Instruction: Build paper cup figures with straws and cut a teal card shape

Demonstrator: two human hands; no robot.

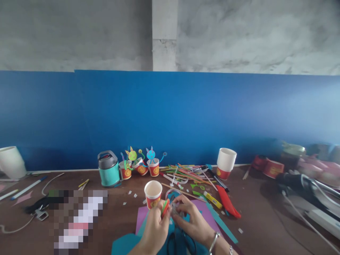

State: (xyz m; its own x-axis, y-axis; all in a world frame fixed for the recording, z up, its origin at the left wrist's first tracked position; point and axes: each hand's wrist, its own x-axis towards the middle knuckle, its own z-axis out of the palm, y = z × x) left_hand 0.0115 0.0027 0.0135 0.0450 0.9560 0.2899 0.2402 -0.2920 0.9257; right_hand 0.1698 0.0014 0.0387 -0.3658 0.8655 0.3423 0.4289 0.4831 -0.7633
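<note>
Close together, both hands work low over the middle of the desk, probably so that the eyes and all the fingers can serve one small job. The left hand [156, 226] is drawn into a pinch, thumb and finger nipping a slim orange-and-green piece [165, 208] upright between them, presumably to steady it with its end exposed. The right hand [193, 220] is half curled, its fingertips gathered just beside that piece; whether they grip anything is too blurred to tell.

Below and between them, black-handled scissors [175, 239] lie on teal paper [123, 244], handles towards the wearer, which would make them quick to pick up. Purple paper [142, 215] lies partly under the teal. Just beyond the left hand stands an upright red-and-white paper cup [153, 190], seemingly kept near for use.

Farther out, a yellow glue stick [213, 200] and a loose heap of coloured sticks [188, 172] lie within reach. At the back, three cups with paper-creature decorations [153, 167] stand grouped beside a turquoise lidded jar [108, 170], perhaps to keep them safe, while stacked paper cups [226, 162] stand right of the heap.
</note>
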